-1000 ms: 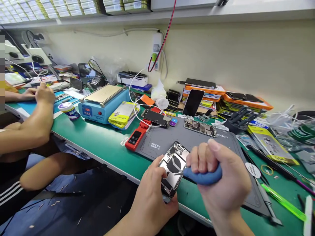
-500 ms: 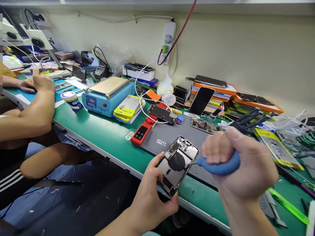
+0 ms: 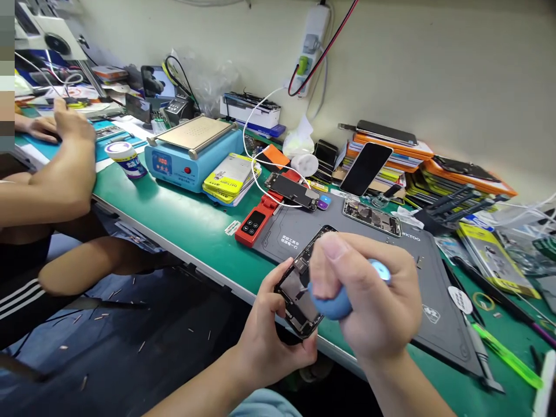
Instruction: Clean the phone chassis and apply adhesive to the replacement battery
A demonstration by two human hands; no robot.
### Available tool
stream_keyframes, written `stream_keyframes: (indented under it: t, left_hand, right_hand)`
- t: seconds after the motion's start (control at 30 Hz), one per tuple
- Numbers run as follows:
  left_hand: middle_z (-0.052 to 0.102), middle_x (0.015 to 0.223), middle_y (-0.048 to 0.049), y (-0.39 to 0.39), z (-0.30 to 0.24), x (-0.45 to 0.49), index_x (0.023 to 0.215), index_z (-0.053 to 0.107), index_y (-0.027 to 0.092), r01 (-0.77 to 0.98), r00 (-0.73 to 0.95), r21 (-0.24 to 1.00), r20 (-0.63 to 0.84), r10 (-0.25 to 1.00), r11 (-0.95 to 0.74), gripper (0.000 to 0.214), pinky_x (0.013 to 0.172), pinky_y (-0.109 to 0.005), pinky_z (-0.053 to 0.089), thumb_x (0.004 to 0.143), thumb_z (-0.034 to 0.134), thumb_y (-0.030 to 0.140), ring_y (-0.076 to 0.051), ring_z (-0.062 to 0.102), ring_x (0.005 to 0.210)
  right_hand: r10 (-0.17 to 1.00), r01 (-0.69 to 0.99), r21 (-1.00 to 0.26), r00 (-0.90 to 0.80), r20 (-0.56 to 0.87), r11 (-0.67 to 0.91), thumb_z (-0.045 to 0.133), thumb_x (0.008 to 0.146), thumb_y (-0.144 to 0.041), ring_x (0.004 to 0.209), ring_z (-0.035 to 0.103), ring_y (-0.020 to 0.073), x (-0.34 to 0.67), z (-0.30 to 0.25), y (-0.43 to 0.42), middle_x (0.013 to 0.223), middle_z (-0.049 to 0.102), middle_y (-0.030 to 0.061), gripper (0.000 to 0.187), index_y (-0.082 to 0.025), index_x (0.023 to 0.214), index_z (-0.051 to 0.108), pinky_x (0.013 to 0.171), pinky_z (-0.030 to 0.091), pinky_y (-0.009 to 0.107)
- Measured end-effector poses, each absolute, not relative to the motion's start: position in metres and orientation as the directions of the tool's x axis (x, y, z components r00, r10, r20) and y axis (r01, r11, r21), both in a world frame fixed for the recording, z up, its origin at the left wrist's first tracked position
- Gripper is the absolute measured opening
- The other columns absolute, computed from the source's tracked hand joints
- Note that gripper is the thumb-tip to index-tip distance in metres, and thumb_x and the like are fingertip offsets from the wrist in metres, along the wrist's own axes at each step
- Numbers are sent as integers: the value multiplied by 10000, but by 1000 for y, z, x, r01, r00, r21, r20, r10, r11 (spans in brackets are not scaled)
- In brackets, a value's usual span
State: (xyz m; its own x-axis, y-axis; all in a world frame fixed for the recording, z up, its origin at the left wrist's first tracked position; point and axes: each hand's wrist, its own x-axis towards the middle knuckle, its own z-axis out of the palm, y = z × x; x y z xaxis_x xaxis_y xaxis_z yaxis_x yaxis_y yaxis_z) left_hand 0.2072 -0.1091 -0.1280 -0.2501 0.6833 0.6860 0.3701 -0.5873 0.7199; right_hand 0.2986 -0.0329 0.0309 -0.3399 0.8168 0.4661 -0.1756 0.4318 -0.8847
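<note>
An opened phone (image 3: 292,288), its inner parts bare, is held tilted at the bench's front edge. My left hand (image 3: 263,336) is closed around its lower side, with fingers at the left edge and thumb at the bottom. Over the phone's right half is my right hand (image 3: 376,295), its fingers wrapped round a blue-handled pry tool (image 3: 332,307). The tool's tip is hidden behind my fist and the handle, so I cannot tell where it touches. The fist also covers most of the round black pad inside the phone.
Beyond the phone lies a grey work mat (image 3: 438,301) bearing another opened phone (image 3: 372,217) and a red device (image 3: 254,223) under a phone part. A blue heating plate machine (image 3: 195,159) stands further left. Another person's arm (image 3: 65,162) rests at the far left.
My right hand has moved left with the pry tool, from beside the phone's right edge to over the phone. The left hand keeps its hold. The view has shifted slightly.
</note>
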Motion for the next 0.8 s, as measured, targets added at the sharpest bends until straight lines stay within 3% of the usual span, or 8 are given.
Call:
stream_keyframes:
  t: [0.07,0.2,0.3,0.33,0.5,0.8]
  left_hand:
    - [569,1642,-223,-110,-127,208,1140,408,286,362,-241,736,667,706,-572,522,1106,-427,640,834,815,168,-369,656,1529]
    - [551,1681,-190,-111,-126,210,1135,392,303,251,-277,824,564,778,-508,546,1090,-416,617,818,814,164,-349,657,1524]
    - [509,1727,-191,-112,-127,210,1138,388,309,184,-274,857,515,812,-481,549,1163,-488,579,827,810,145,-371,596,1587]
    - [496,1737,-194,-112,-127,210,1144,388,310,174,-270,861,508,818,-478,555,1178,-503,571,828,813,142,-377,577,1603]
    - [526,1685,-188,-112,-129,210,1130,378,311,167,-274,850,527,805,-499,594,1173,-498,572,804,847,148,-372,585,1584]
    - [517,1689,-190,-109,-127,210,1116,374,311,144,-272,852,523,808,-503,601,1176,-529,569,789,855,158,-400,559,1606]
  right_hand:
    - [817,-190,-862,-278,505,469,671,1115,-248,493,446,158,299,31,-28,547,508,-24,551,-229,575,559,523,353,326]
    - [798,-196,-866,-336,501,461,705,1045,-237,540,593,204,300,31,-18,603,623,22,440,-220,606,676,540,443,343]
    - [814,-207,-864,-292,502,459,681,1070,-231,468,473,169,297,27,-15,519,513,-15,520,-231,555,605,504,357,334]
    - [816,-223,-860,-277,507,459,673,1066,-234,466,453,165,295,26,-15,513,494,-20,522,-234,551,590,507,354,332]
    - [810,-277,-867,-322,490,414,716,1031,-248,531,613,220,287,23,-20,575,619,31,442,-228,590,699,540,492,335]
    - [803,-332,-819,-228,551,468,735,1025,-223,482,545,194,283,12,-17,543,571,8,458,-229,574,655,507,451,329]
